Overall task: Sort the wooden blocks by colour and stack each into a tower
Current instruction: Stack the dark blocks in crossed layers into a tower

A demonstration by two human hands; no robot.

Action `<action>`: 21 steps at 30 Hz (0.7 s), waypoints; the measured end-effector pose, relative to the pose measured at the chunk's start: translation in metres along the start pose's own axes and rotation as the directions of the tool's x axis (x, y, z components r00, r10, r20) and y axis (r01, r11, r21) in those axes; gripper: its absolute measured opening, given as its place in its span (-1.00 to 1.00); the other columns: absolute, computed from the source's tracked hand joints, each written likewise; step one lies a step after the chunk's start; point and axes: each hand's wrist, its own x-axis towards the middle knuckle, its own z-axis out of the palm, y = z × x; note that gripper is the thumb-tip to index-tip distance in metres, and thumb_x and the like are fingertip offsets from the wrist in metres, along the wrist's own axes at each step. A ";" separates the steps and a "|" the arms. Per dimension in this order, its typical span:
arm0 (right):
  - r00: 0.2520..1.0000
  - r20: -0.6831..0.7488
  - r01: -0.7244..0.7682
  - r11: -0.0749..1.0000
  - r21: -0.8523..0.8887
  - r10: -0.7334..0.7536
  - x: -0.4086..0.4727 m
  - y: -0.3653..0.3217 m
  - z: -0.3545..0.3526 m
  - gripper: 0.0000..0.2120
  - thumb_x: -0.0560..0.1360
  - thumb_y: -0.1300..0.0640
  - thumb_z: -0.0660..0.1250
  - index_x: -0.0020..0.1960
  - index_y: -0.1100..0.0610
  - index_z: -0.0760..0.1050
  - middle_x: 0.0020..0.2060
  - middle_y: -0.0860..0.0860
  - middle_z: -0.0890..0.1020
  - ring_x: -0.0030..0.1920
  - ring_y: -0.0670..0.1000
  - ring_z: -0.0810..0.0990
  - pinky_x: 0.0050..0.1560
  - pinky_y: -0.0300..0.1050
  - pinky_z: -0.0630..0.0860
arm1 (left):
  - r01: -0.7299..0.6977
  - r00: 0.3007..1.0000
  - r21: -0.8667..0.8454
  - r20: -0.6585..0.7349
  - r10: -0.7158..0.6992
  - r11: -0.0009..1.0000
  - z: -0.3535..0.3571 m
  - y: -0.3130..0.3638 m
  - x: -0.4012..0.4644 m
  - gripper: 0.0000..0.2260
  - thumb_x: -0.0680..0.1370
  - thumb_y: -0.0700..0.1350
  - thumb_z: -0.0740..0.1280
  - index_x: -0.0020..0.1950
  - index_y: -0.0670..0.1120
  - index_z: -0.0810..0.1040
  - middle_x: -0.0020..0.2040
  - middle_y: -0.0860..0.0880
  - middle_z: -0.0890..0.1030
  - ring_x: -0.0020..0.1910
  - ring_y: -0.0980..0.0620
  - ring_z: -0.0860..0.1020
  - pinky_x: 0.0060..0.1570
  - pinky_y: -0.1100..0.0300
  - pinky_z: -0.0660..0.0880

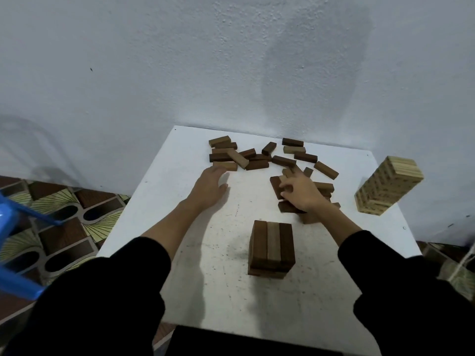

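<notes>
White square tabletop point(180, 253): short dark-brown wooden block tower point(272, 249) near front, tall pale wooden block tower point(388, 186) at right edge. Left hand point(209, 187), grip open and flat, beside scattered brown wooden blocks point(231, 156). Right hand point(299, 192), grip curled on a loose brown block pile point(288, 206).

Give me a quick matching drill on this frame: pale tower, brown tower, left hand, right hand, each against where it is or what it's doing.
1. pale tower
2. brown tower
3. left hand
4. right hand

A. reaching open towards the far-left loose blocks
B. fingers curled on the blocks of the right-hand pile
C. table's right edge
D. near centre, few layers

Pairs: 1-C, 2-D, 3-A, 4-B
</notes>
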 end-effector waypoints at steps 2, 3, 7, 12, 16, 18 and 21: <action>0.999 0.036 0.028 0.999 -0.026 -0.027 0.006 -0.001 0.002 -0.68 0.55 0.20 0.29 0.29 0.18 0.50 0.31 0.14 0.38 0.28 0.10 0.40 0.26 -0.18 0.27 | -0.052 0.997 0.102 0.054 0.046 0.993 0.003 -0.005 0.014 -0.54 0.55 -0.17 0.31 0.43 -0.18 0.34 0.46 -0.13 0.31 0.43 -0.12 0.26 0.39 0.07 0.18; 0.998 0.046 0.045 0.999 -0.028 -0.044 0.010 -0.001 0.003 -0.67 0.55 0.20 0.29 0.30 0.18 0.49 0.32 0.14 0.36 0.28 0.08 0.39 0.24 -0.22 0.25 | -0.059 0.996 0.164 0.078 0.047 0.985 0.003 -0.007 0.019 -0.52 0.55 -0.15 0.31 0.45 -0.17 0.30 0.49 -0.12 0.26 0.46 -0.12 0.21 0.41 0.04 0.16; 0.993 0.070 0.091 0.996 0.008 -0.091 0.023 -0.004 0.008 -0.70 0.57 0.26 0.22 0.29 0.20 0.49 0.23 0.17 0.38 0.21 0.06 0.41 0.11 -0.39 0.20 | -0.104 0.990 0.323 0.124 0.067 0.941 -0.002 -0.008 0.033 -0.68 0.57 -0.18 0.25 0.31 -0.20 0.44 0.38 -0.11 0.36 0.43 -0.10 0.24 0.36 -0.14 0.21; 0.988 0.072 0.134 0.988 0.072 -0.140 0.030 -0.010 0.019 -0.73 0.57 0.28 0.19 0.22 0.20 0.55 0.26 0.16 0.37 0.27 0.06 0.39 0.14 -0.41 0.21 | -0.105 0.994 0.227 0.021 0.103 0.968 0.002 -0.010 0.038 -0.69 0.51 -0.27 0.30 0.24 -0.29 0.44 0.23 -0.22 0.43 0.15 -0.19 0.41 0.07 -0.08 0.43; 0.983 0.085 0.157 0.985 0.077 -0.164 0.034 -0.015 0.022 -0.66 0.56 0.33 0.16 0.26 0.14 0.53 0.37 0.15 0.31 0.38 0.06 0.30 0.20 -0.34 0.21 | -0.043 0.999 0.410 0.035 0.032 0.911 0.002 -0.016 0.046 -0.71 0.58 -0.22 0.19 0.30 -0.23 0.40 0.33 -0.15 0.42 0.24 -0.21 0.33 0.01 0.03 0.35; 0.983 0.094 0.151 0.984 0.096 -0.160 0.036 -0.015 0.023 -0.66 0.55 0.34 0.16 0.24 0.13 0.54 0.34 0.14 0.35 0.35 0.05 0.34 0.07 -0.43 0.19 | -0.018 1.000 0.456 -0.009 0.025 0.890 0.000 -0.013 0.045 -0.74 0.60 -0.22 0.16 0.27 -0.20 0.46 0.22 -0.14 0.46 0.21 -0.17 0.33 -0.09 0.09 0.24; 0.983 0.094 0.145 0.981 0.130 -0.158 0.037 -0.015 0.024 -0.67 0.53 0.34 0.20 0.21 0.12 0.56 0.28 0.14 0.40 0.26 0.04 0.40 -0.03 -0.49 0.18 | 0.008 0.997 0.306 -0.076 0.016 0.952 0.001 -0.004 0.039 -0.79 0.57 -0.20 0.22 0.13 -0.21 0.57 0.05 -0.16 0.51 0.09 -0.14 0.43 -0.09 0.09 0.33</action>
